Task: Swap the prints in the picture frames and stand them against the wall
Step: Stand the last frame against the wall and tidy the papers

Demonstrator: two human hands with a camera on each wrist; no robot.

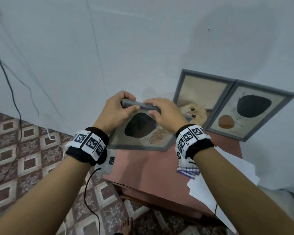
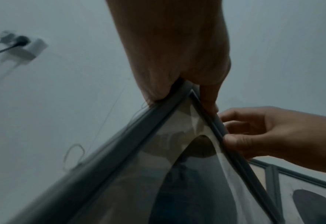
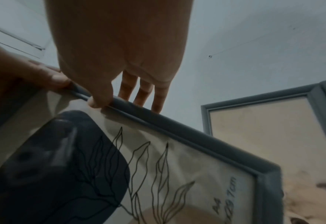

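Between the two hands there is a grey picture frame (image 1: pixel 139 131), tilted, with its lower edge on the reddish surface (image 1: pixel 153 168). The left hand (image 1: pixel 116 109) grips the top rail at its left corner, fingers curled over it and thumb on the front. The right hand (image 1: pixel 165 112) holds the same rail just beside it, thumb on the front and fingers behind. The print (image 3: pixel 158 174) inside the frame shows a dark blob and line-drawn leaves. To the right of the right hand, two other grey frames lean on the wall (image 1: pixel 126 39), touching each other: a cat picture (image 1: pixel 199 100) and a dark-and-orange shapes picture (image 1: pixel 249 112). Under the right wrist lie white papers (image 1: pixel 227 175) and a checked cloth (image 1: pixel 187 171).
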